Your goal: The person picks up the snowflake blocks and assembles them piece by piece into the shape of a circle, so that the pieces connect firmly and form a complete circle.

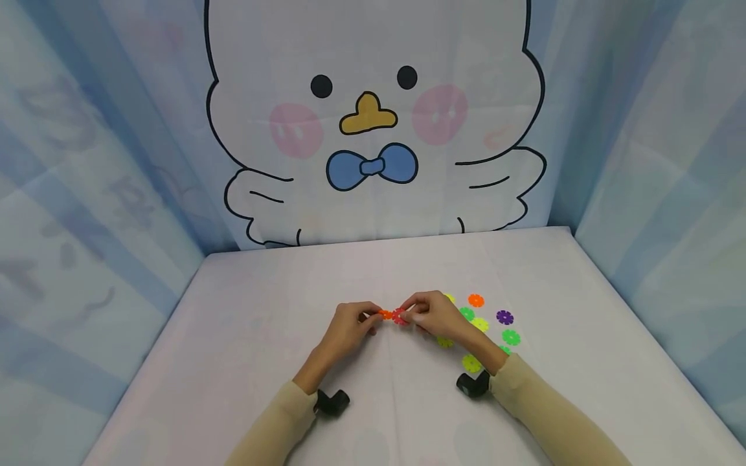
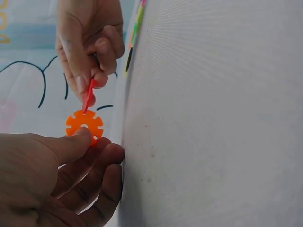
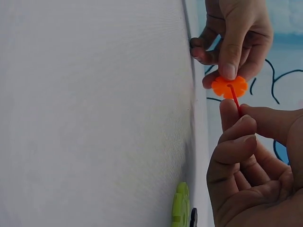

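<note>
My left hand (image 1: 350, 329) pinches an orange notched plastic disc (image 2: 85, 122) between thumb and fingers. Opposite it, my right hand (image 1: 436, 313) pinches a red notched disc (image 1: 399, 316) of the same flower-like kind. In the left wrist view the red disc is edge-on, its lower end meeting the notched rim of the orange one at a right angle. Both discs are held above the table near its middle. The right wrist view shows the two discs touching, but how deep the slots engage I cannot tell.
On the white table (image 1: 262, 298), right of and partly beneath my right forearm, lie several loose discs, among them an orange disc (image 1: 476, 300), a purple disc (image 1: 505, 317), a green disc (image 1: 511, 337) and a yellow disc (image 1: 471, 364). A printed curtain (image 1: 373, 207) stands behind.
</note>
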{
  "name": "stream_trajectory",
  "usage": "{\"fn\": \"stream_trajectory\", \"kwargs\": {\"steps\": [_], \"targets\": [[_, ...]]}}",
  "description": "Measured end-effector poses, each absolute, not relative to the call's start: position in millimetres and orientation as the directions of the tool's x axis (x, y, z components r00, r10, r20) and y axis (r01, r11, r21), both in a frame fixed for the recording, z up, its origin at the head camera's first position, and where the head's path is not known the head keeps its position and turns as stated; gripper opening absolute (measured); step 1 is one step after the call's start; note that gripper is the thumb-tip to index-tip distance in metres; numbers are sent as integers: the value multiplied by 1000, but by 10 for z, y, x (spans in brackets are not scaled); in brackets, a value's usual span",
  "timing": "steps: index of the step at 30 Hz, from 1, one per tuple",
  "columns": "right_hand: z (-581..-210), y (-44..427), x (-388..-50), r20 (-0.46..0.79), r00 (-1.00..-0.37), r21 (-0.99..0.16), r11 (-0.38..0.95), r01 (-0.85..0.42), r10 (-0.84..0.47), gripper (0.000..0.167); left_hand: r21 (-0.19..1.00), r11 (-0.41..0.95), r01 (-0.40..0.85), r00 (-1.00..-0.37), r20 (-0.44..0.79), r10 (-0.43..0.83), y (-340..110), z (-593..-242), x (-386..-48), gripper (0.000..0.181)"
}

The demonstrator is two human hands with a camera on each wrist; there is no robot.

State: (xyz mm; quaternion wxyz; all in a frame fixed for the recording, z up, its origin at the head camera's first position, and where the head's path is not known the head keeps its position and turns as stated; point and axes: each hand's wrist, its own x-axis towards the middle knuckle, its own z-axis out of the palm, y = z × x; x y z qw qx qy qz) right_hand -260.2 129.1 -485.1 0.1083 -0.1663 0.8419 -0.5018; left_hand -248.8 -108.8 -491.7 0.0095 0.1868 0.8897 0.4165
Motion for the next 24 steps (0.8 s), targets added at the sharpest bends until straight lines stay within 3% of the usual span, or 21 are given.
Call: {"fn": "stream_trajectory", "kwargs": {"steps": [24], "targets": [[-4848,1293,-2574,-60,-927,-910,402,-102,-371,14,722,592,358,-926,191,327,-1083,-4914,-2440,15]]}}
